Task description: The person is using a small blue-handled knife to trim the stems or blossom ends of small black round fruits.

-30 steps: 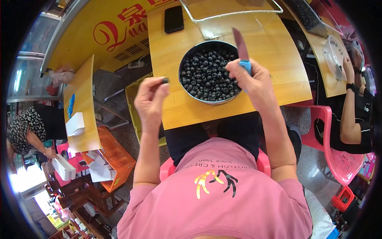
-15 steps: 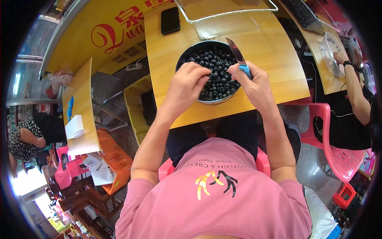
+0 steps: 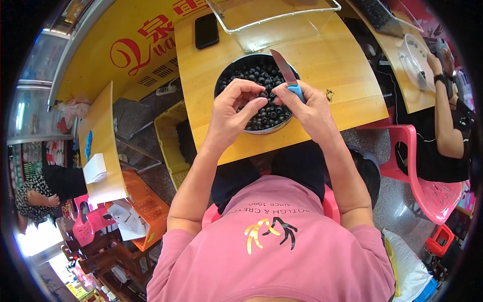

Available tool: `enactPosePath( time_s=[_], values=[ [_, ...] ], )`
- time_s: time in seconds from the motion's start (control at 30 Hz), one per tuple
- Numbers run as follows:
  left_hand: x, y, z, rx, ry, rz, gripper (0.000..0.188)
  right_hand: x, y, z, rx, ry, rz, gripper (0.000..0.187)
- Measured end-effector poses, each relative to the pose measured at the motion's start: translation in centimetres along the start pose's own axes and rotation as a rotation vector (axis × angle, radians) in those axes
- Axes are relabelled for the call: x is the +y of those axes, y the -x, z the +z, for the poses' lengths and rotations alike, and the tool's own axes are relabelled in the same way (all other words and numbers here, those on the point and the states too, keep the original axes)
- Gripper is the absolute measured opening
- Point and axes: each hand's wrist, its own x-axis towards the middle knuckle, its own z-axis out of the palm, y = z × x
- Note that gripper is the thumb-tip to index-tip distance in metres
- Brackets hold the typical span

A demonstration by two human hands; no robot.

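Observation:
A round pot (image 3: 220, 75) on the wooden table holds many small dark round pieces (image 3: 269, 120), shiny and berry-sized; their exact kind I cannot make out. Above it, my left hand (image 3: 235, 108) pinches one dark round piece (image 3: 263, 94) between thumb and fingertips. My right hand (image 3: 307, 108) is closed round the blue handle of a knife (image 3: 286, 68), whose blade points up and away to the left. The right thumb and fingertip come close to the left fingertips over the pot.
A phone (image 3: 207, 31) lies at the table's far left, by a clear, white-rimmed container (image 3: 271, 25). Dark crumbs (image 3: 330, 94) dot the wood right of my right hand. A yellow crate (image 3: 168, 146) stands left. Another person's hand (image 3: 433, 64) works at a clear bowl (image 3: 413, 60) on the right.
My left hand has turned and opened its grip slightly, and a dark piece now shows at its fingertips. The right hand with the knife has shifted a little left. The view has tilted slightly.

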Motion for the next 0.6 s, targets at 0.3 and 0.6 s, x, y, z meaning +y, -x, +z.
enactPosePath(
  time_s=[0.3,0.6],
  values=[
    [0.9,0.3,0.5,0.071,-0.277,0.231,0.018,-1.1,0.0,1.0,-0.082,-0.199,0.102,0.025],
    [1.6,1.0,0.9,0.046,0.116,-0.032,0.014,-0.7,-0.1,1.0,-0.071,-0.337,0.174,0.025]
  ],
)
